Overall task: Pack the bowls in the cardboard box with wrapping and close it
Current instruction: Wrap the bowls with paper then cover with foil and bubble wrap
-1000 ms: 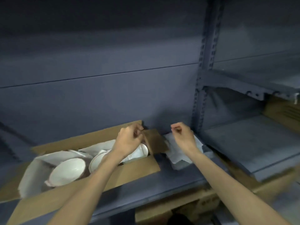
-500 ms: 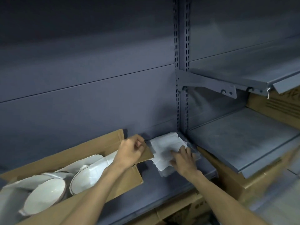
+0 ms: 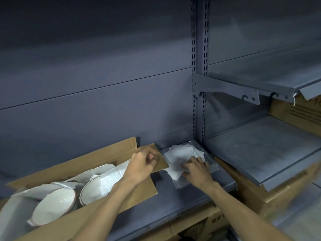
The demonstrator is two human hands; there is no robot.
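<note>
The right hand [image 3: 196, 168] has dropped onto the wrapping paper [image 3: 178, 156] right of the cardboard box [image 3: 73, 168], fingers pinching a sheet — more padding coming — while the left hand [image 3: 140, 165] grips the end flap [image 3: 159, 160].

Cardboard box [image 3: 52, 173] cut by left edge on my feed. Left hand [image 3: 141, 164] hides flap crease. Right hand [image 3: 196, 168] covers paper stack [image 3: 177, 153] corner. Lower right blurred.

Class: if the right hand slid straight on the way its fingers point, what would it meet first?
The right hand already rests on the wrapping paper; further on, probably the box flap, though depth is unclear.
</note>
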